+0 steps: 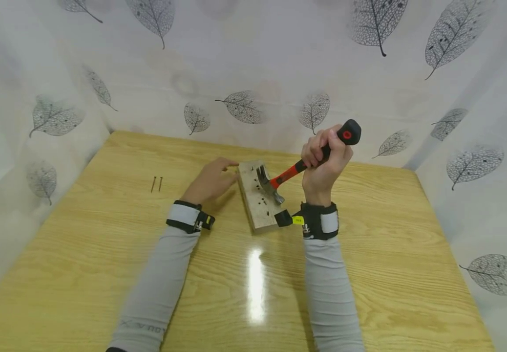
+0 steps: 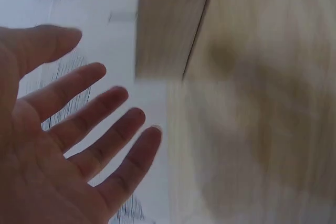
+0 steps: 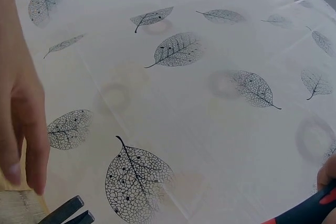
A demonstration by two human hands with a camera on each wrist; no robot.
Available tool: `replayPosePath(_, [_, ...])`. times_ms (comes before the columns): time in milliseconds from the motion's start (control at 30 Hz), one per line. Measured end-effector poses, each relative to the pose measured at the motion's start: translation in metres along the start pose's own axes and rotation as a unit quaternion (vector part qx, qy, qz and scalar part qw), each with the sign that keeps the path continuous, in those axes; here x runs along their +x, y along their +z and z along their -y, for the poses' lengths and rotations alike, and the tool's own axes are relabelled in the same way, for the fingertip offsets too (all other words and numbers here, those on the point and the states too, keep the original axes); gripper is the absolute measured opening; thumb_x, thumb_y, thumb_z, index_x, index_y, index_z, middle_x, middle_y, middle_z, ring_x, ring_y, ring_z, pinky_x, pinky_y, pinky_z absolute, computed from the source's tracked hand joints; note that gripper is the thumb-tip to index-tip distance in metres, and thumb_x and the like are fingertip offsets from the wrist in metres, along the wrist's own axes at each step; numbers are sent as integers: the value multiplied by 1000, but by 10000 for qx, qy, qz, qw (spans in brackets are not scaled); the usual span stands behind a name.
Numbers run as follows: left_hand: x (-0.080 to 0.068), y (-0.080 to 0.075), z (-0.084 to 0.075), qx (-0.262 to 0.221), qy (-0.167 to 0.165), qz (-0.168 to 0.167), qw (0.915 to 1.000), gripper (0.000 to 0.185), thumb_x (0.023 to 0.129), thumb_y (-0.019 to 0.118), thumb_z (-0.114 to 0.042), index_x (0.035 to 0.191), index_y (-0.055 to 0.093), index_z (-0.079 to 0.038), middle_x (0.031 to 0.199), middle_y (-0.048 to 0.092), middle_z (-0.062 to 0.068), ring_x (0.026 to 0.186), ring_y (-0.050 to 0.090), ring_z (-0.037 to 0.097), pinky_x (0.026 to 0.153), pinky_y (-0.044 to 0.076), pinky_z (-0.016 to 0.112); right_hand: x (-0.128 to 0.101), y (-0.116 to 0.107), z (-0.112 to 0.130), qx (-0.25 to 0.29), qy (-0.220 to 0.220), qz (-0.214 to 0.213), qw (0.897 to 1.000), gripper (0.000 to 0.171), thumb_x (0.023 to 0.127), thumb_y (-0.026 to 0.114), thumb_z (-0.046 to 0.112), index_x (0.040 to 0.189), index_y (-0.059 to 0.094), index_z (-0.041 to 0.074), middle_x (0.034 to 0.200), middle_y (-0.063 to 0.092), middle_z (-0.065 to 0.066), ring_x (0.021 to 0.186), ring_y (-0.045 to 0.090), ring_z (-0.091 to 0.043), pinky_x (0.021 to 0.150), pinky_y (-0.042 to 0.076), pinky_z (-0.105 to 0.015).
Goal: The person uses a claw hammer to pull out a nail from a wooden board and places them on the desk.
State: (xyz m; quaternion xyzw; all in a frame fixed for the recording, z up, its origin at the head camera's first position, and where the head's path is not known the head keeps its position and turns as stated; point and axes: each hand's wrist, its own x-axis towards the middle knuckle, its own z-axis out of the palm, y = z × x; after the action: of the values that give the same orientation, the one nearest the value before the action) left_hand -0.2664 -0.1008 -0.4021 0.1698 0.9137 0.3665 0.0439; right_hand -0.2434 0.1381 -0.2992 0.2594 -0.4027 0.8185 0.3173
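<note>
The right hand [image 1: 324, 164] has its grip clamped round the black end of a claw hammer with an orange-red and black handle [image 1: 299, 166], holding it tilted so the steel head [image 1: 267, 183] sits low over a pale rectangular wooden block [image 1: 255, 195] lying flat on the tabletop [image 1: 368, 254]. Whether the head touches the block cannot be told. Dark nail marks dot the block's top face. The left hand [image 1: 211, 181] rests just beside the block's left edge, fingers straight and spread, its grip apart and holding nothing; the left wrist view shows the open palm [image 2: 58, 145] in blur. Two small dark nails [image 1: 157, 184] lie side by side on the tabletop, well apart to the left of that hand. Both forearms wear grey sleeves and black wrist straps. The tabletop is glossy light wood with a lamp glare near the middle. White curtains printed with grey leaves [image 3: 178, 51] close in all sides.
</note>
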Motion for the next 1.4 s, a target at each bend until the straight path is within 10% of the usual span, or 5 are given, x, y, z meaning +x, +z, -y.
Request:
replayPosePath(267, [1, 23, -22, 684, -283, 426, 9963, 64, 98, 67, -38, 151, 47, -8, 167, 29, 8, 153, 23, 39, 125, 18, 55, -2, 3, -3, -106, 51, 137, 9998, 23, 96, 46, 12, 73, 46, 11, 52, 29, 6, 40, 19, -8, 36, 17, -23])
replayPosePath(633, [-3, 22, -29, 1220, -536, 383, 9903, 62, 99, 63, -47, 152, 48, -19, 166, 29, -2, 149, 30, 44, 116, 34, 62, 3, 22, -32, -986, 236, 587, 9931, 23, 100, 46, 13, 77, 46, 13, 55, 30, 8, 41, 20, -7, 38, 16, -25])
replayPosePath(1000, [-2, 20, -35, 1730, -484, 439, 9828, 56, 101, 58, -48, 151, 51, -25, 165, 34, 0, 138, 41, 43, 105, 45, 61, 22, 36, -70, -1968, 999, 855, 9716, 19, 105, 48, 19, 88, 49, 12, 56, 32, 5, 43, 22, -10, 41, 19, -25])
replayPosePath(1400, [-4, 19, -36, 1692, -450, 347, 9839, 57, 101, 58, -49, 151, 51, -21, 163, 37, -1, 128, 47, 40, 96, 51, 56, 47, 49, -104, -3153, 1986, 1043, 9221, 19, 108, 46, 27, 95, 52, 14, 65, 42, 2, 50, 34, -12, 49, 29, -27])
